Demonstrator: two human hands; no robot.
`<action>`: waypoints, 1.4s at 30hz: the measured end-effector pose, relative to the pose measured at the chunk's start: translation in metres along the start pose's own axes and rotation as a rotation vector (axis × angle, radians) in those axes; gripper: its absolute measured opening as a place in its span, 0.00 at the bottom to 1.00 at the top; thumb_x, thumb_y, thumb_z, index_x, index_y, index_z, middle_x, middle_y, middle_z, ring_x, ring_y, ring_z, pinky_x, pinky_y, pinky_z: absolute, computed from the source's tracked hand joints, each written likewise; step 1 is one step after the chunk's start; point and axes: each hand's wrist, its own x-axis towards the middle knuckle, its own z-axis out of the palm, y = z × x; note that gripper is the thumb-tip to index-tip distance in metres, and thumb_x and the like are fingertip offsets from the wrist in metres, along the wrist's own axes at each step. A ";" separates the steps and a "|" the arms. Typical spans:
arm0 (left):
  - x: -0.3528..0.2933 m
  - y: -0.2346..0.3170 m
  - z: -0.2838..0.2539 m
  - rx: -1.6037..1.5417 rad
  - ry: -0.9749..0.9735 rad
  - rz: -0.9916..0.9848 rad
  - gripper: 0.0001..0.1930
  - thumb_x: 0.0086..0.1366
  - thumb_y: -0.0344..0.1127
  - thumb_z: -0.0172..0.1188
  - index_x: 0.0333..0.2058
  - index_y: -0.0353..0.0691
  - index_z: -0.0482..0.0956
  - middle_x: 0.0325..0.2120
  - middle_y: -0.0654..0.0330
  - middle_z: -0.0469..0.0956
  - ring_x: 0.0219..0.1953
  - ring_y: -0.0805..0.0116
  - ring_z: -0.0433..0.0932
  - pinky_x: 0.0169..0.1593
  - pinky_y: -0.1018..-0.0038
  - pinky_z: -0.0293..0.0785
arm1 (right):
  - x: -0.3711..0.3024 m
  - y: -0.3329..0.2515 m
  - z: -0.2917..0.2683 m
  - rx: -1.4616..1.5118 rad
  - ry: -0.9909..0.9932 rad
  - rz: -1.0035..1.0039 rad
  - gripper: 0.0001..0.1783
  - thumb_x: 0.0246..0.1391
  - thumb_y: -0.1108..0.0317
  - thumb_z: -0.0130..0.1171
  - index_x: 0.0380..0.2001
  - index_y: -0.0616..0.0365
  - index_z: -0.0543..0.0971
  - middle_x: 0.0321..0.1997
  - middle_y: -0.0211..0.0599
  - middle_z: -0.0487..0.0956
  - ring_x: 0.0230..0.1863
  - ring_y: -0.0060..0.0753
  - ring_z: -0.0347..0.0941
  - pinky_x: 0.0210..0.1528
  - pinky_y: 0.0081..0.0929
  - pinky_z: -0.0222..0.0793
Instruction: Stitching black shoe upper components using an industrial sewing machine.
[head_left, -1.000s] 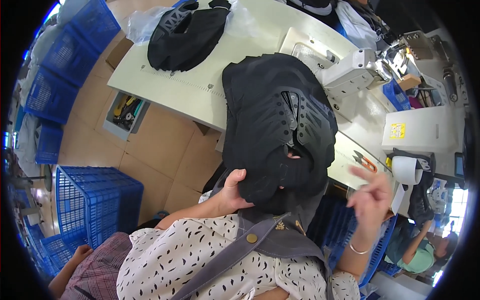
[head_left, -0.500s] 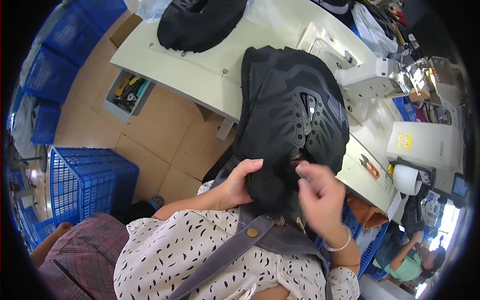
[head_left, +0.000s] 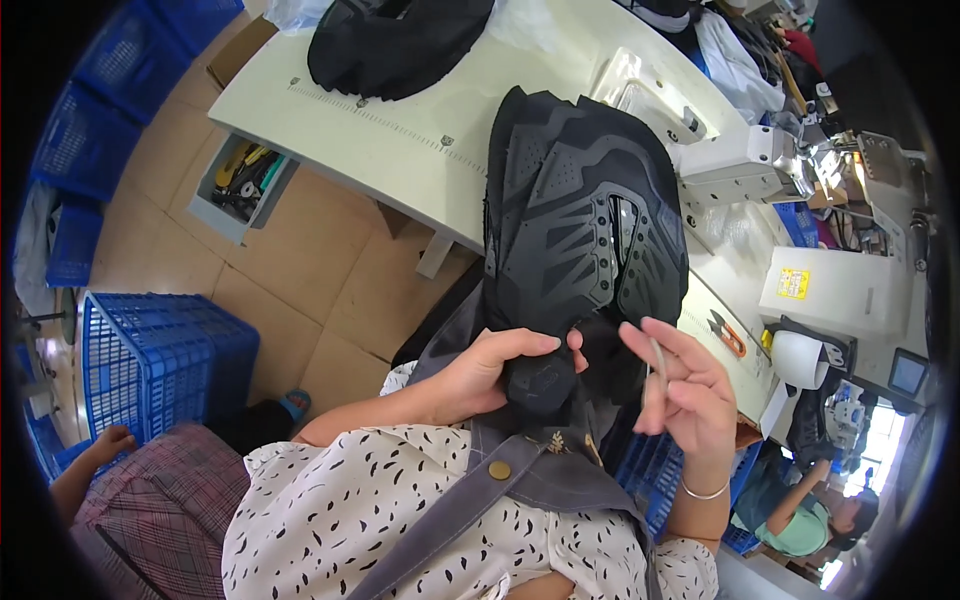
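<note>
A stack of black shoe uppers [head_left: 570,200], dark grey overlays and lacing holes on top, lies over the edge of the white table and reaches down toward my body. My left hand [head_left: 490,370] is closed on the near end of the uppers, thumb on top and a fingertip showing beyond the folded edge. Just right of that end my right hand [head_left: 695,395] is raised, a thin pale strip [head_left: 659,358] pinched among its fingers. What the strip is made of cannot be told. More black uppers [head_left: 400,45] rest at the far left of the table.
Beyond the uppers stands a white sewing machine [head_left: 740,160]. Orange-handled thread snips [head_left: 730,335] lie on the table's right part. An open drawer [head_left: 240,190] of tools juts out at left, above a blue crate [head_left: 170,360]. Other people sit close by at lower left and right.
My right hand has moved right, away from the uppers, and the pale strip now shows in its fingers. My left hand has folded the near end of the uppers.
</note>
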 end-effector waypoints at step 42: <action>-0.030 0.023 0.039 1.944 0.971 1.473 0.06 0.40 0.31 0.59 0.21 0.38 0.73 0.36 0.60 0.69 0.46 0.61 0.66 0.51 0.64 0.59 | 0.115 0.093 0.064 0.581 -0.076 0.100 0.13 0.57 0.61 0.48 0.36 0.60 0.73 0.34 0.33 0.75 0.36 0.25 0.71 0.39 0.21 0.68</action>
